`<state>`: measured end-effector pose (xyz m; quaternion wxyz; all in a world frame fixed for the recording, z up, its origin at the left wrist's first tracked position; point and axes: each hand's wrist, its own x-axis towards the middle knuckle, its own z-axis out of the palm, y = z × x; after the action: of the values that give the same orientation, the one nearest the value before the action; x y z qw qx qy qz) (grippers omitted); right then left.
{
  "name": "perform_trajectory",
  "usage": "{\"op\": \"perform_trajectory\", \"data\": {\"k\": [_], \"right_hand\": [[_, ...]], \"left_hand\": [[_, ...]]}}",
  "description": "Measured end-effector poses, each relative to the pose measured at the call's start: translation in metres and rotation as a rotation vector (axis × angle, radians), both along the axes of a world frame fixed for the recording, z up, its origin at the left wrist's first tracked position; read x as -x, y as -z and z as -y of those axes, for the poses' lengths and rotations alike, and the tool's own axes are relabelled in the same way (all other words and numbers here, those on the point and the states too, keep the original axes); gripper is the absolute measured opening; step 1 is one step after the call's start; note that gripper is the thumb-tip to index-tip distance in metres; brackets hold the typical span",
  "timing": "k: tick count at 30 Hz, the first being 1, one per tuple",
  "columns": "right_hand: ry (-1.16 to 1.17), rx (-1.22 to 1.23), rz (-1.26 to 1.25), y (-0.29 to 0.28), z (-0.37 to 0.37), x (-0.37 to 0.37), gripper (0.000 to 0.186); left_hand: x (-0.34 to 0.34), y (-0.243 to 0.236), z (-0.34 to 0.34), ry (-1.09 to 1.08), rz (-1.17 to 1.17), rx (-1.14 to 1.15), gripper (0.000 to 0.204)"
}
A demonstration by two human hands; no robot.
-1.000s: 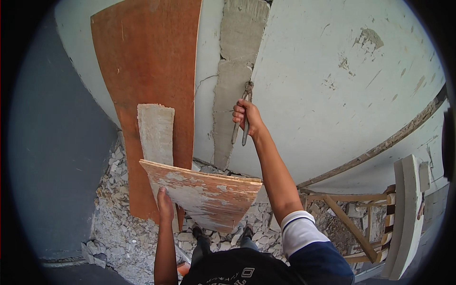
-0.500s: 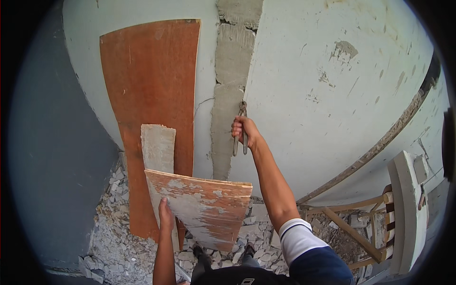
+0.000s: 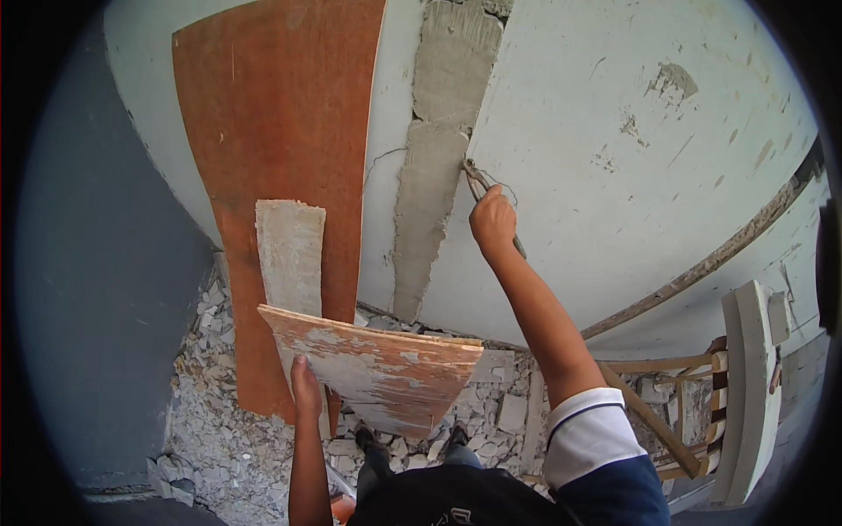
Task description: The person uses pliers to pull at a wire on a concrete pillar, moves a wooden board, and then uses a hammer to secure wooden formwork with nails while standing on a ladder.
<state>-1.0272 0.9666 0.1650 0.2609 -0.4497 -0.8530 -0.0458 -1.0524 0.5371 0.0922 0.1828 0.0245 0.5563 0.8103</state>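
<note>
My left hand [image 3: 305, 386] grips the left edge of a worn plywood piece [image 3: 377, 368], thumb showing and the other fingers hidden. The board is orange-brown with pale, flaking patches and tilts in front of my legs. My right hand [image 3: 494, 221] is closed round the handles of metal pincers [image 3: 476, 180]. Their jaws touch the right edge of a grey cement strip [image 3: 443, 96] running down the white wall. A thin bent wire [image 3: 509, 188] shows beside the pincers; I cannot tell whether the jaws hold it.
A tall red-brown plywood sheet [image 3: 281, 114] leans on the wall [image 3: 596, 245], with a narrow pale board [image 3: 292, 250] before it. Broken rubble [image 3: 228, 447] covers the floor round my feet. At right stand a wooden frame [image 3: 653, 421] and a white slab [image 3: 750, 394].
My right hand has moved right with the pincers, which now slant against the cement strip's right edge. The view has shifted slightly; my left hand keeps its hold on the plywood.
</note>
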Motion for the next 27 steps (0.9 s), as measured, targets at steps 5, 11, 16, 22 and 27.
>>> {"op": "perform_trajectory", "data": {"k": [5,11,16,22,27], "right_hand": [[-0.114,-0.772,0.604,-0.08,-0.002,-0.008,0.008],[-0.204,-0.872,0.701,-0.093,-0.007,-0.026,0.012],[-0.161,-0.466,0.337,-0.061,0.021,-0.064,0.019],[-0.064,-0.069,0.187,-0.062,0.027,-0.073,0.023],[-0.425,1.786,-0.851,-0.014,0.043,-0.041,0.005]], "left_hand": [[0.016,0.009,0.018,0.051,-0.036,-0.033,0.052],[0.023,0.018,0.012,0.12,-0.054,-0.055,0.052],[0.019,0.014,0.017,0.138,-0.077,-0.037,0.048],[0.018,0.019,0.023,0.1,-0.057,-0.037,0.05],[0.012,0.012,0.021,0.142,-0.05,-0.043,0.054]]}}
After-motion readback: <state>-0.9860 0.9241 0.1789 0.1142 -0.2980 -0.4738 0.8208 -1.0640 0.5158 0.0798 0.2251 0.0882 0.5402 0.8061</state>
